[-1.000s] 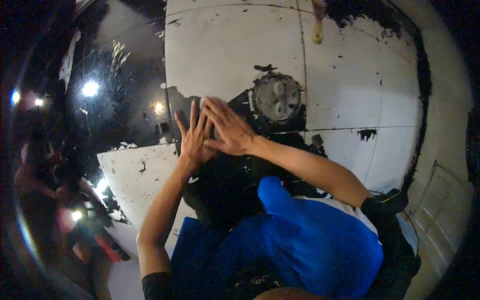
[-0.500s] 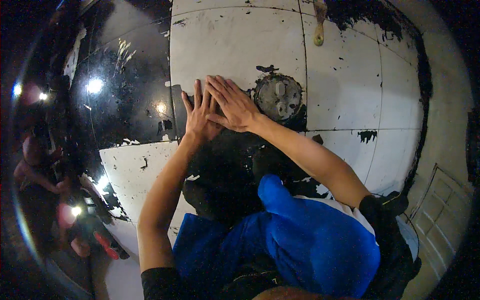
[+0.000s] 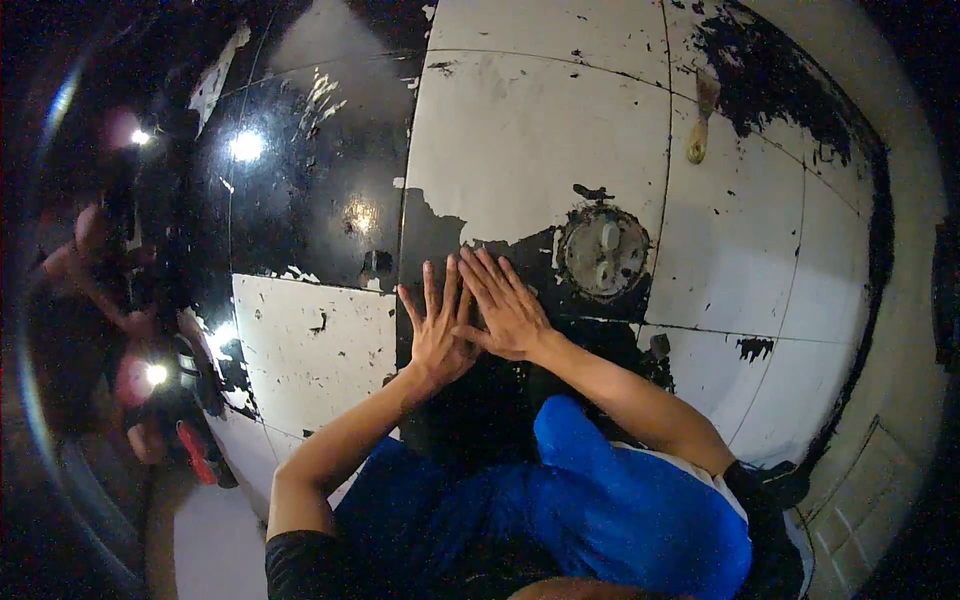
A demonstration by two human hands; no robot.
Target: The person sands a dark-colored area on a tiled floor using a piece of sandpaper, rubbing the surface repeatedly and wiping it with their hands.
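Observation:
My left hand [image 3: 437,335] and my right hand [image 3: 503,305] lie side by side with fingers stretched out, on or just over a black patch of tile [image 3: 425,220]. The right thumb crosses over the left hand. Both hands are open; nothing shows in them, though whatever lies under the palms is hidden. Ragged black-and-white edges of peeled or worn coating run just beyond my fingertips. To the right of my hands, a round grey cover [image 3: 603,255] with white knobs is set into the floor.
A scraper or brush with a yellowish handle [image 3: 697,140] lies on the white tiles at the far right. At the left, another person [image 3: 90,250] crouches in the dark near bright lights. A red and black object [image 3: 203,455] lies nearby. A wall [image 3: 900,300] borders the right.
Both hands have drawn back toward my body across the tile, baring more of the black patch. The view has shifted, so the floor appears lower and farther right.

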